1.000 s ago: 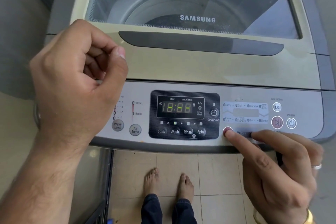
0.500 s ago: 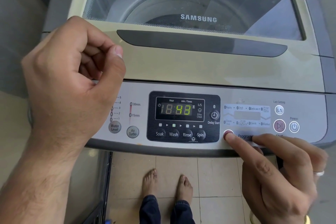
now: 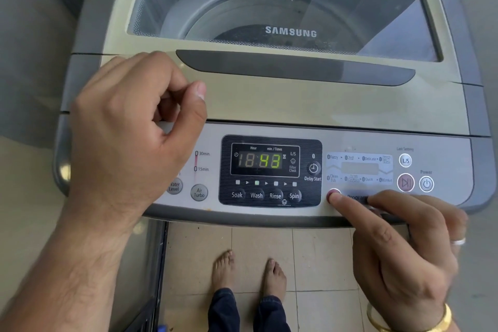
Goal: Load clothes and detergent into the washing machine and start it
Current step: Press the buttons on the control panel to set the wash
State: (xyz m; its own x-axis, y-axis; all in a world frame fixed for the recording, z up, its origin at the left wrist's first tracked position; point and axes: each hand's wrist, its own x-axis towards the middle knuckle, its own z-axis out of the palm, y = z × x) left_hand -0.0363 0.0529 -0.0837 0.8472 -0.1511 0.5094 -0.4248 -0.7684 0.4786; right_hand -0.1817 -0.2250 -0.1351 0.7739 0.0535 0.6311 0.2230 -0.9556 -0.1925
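While our right hand [image 3: 409, 259] presses a straight forefinger on the program button [image 3: 333, 193], lower right of centre, the start button [image 3: 405, 183] (the red-ringed one) lies just right of that fingertip; our left hand [image 3: 129, 140], curled and empty, hovers middle left, farther off.

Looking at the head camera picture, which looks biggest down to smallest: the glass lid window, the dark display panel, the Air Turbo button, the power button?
1. glass lid window
2. dark display panel
3. Air Turbo button and power button: these look about alike, so I won't rank them.
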